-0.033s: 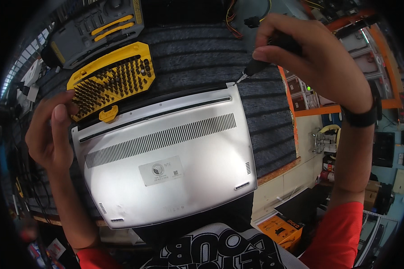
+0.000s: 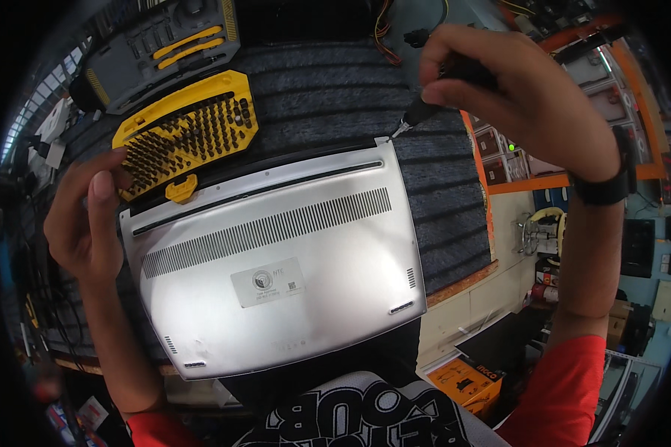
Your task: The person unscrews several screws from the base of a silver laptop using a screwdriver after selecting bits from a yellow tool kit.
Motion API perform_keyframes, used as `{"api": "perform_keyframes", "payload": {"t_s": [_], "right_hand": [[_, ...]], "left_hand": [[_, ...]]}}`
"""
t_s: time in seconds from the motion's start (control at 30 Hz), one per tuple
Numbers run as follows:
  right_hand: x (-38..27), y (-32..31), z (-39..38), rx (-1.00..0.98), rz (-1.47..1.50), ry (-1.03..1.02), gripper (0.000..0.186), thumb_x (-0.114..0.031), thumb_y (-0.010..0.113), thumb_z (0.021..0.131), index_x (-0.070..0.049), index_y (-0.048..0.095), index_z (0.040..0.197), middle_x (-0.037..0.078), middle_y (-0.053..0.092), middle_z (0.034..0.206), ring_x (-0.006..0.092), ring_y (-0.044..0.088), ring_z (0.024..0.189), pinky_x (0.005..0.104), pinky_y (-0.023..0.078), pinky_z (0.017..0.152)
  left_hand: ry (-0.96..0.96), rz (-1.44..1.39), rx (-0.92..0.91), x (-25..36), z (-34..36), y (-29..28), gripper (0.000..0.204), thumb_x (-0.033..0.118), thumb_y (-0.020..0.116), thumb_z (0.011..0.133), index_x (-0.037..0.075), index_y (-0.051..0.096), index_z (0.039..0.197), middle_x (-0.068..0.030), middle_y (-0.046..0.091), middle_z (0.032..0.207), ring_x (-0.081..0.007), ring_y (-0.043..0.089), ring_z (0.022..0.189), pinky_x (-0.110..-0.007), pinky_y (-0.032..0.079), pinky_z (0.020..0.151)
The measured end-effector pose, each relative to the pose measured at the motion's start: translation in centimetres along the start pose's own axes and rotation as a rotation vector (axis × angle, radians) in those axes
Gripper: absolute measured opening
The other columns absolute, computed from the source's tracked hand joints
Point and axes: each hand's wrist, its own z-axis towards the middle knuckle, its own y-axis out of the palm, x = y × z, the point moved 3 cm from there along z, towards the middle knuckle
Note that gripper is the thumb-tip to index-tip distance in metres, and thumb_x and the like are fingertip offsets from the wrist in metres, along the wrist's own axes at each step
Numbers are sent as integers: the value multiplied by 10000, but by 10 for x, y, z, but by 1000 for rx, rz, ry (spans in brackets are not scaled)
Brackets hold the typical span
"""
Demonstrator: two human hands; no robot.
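A silver laptop (image 2: 335,253) lies bottom side up, its long vent strip toward the far edge. My right hand (image 2: 499,89) is closed around a black screwdriver (image 2: 423,112). The driver's metal shaft slants down to the laptop's far right corner, where its tip meets or nearly meets a screw spot; I cannot tell which. By the laptop's far left corner, my left hand (image 2: 89,216) is loosely curled with thumb and fingers apart, and nothing shows in it. Its fingertips are at the left end of a yellow bit tray (image 2: 190,89) filled with several rows of dark bits.
Behind the tray stands an opened grey tool case (image 2: 138,52) with yellow pry tools. Dark ribbed matting (image 2: 320,97) covers the bench. Coloured wires (image 2: 382,33) hang at the far edge. An orange box (image 2: 462,384) sits lower right, near an orange-framed shelf (image 2: 559,181).
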Motion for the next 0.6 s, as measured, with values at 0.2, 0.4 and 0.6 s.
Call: {"api": "perform_keyframes", "payload": {"t_s": [0.2, 0.4, 0.6], "right_hand": [[-11, -5, 10, -185, -210, 206, 112, -107, 643, 934, -40, 600, 1013, 48, 628, 883, 146, 629, 761, 283, 507, 663], [-13, -6, 11, -137, -141, 0, 106, -112, 657, 919, -38, 614, 981, 64, 630, 874, 178, 645, 778, 309, 518, 684], [-11, -4, 16, -269, -375, 323, 123, -77, 655, 906, -54, 616, 1020, 56, 603, 925, 177, 631, 804, 316, 514, 691]], "left_hand": [[-33, -37, -40, 3, 0, -2, 174, 59, 579, 968, -54, 692, 1036, -106, 680, 852, -115, 622, 733, -225, 436, 651], [11, -52, -26, 8, 2, 0, 156, 38, 584, 960, -47, 696, 1028, -104, 693, 873, -105, 629, 720, -207, 416, 613], [-8, -55, -48, 8, 4, 0, 151, 50, 590, 958, -29, 704, 1019, -81, 686, 824, -84, 619, 694, -189, 386, 575]]}}
